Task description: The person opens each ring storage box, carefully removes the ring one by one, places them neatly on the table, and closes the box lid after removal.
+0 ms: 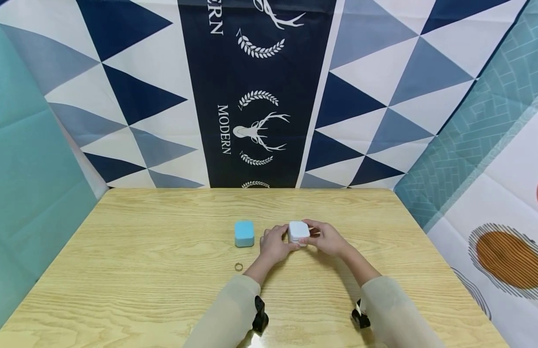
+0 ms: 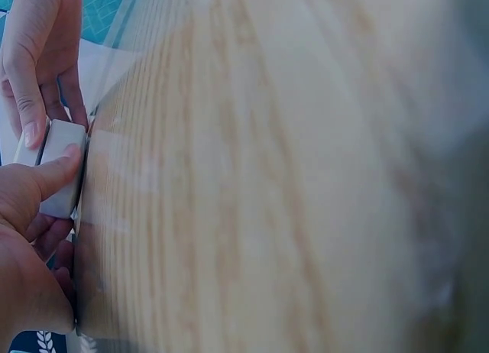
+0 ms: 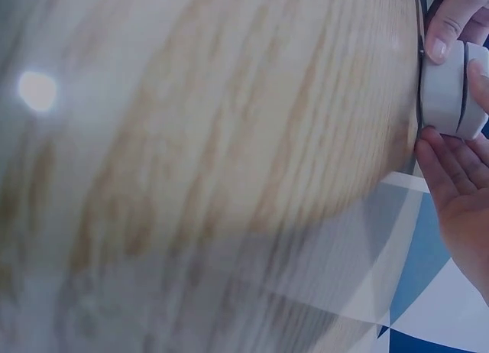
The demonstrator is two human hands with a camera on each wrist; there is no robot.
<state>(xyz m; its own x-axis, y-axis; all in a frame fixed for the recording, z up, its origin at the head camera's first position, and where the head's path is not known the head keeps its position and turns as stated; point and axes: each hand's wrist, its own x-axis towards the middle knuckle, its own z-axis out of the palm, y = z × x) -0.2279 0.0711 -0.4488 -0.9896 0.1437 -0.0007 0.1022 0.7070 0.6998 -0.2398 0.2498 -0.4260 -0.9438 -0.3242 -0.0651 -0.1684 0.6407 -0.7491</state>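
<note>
A small white box (image 1: 298,231) with rounded corners sits on the wooden table between both hands. A dark seam divides its lid (image 3: 475,112) from its base (image 3: 442,93). My left hand (image 1: 275,245) holds the base from the left, its thumb pressed on the near side in the left wrist view. From the right, my right hand (image 1: 328,239) pinches the box at lid height, thumb in front and fingers behind. To the left of the hands stands a light blue box (image 1: 244,234) of similar size. A small gold-coloured ring (image 1: 239,267) lies in front of it.
The wooden table (image 1: 142,270) meets a patterned cloth backdrop (image 1: 255,96) at its far edge. Hanging cloths border it on the left (image 1: 34,183) and right (image 1: 490,203). Black wrist devices (image 1: 260,314) sit at the beige sleeves.
</note>
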